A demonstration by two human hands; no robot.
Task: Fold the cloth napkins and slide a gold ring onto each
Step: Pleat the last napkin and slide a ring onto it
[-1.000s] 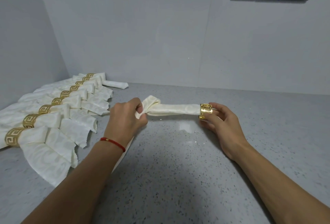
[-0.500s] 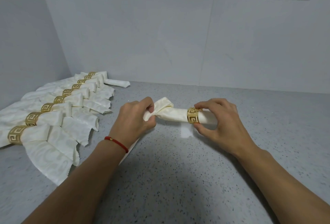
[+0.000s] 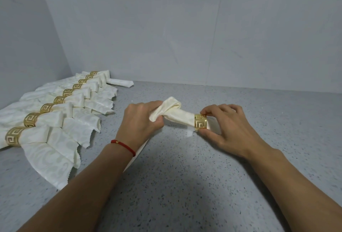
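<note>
Evidently to keep the rolled napkin [image 3: 177, 116] taut above the bench [image 3: 185, 185], the left hand [image 3: 142, 118] grips its bunched end while the right hand [image 3: 227, 128] pinches the gold ring [image 3: 200, 122], already threaded on near the other end.

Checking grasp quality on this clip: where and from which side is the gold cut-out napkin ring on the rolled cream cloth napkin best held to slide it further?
Pinch the gold cut-out napkin ring across its band, top and bottom, from its right end, as the right hand does. The rolled cream cloth napkin fills its bore, and the left hand grips the far end.
</note>
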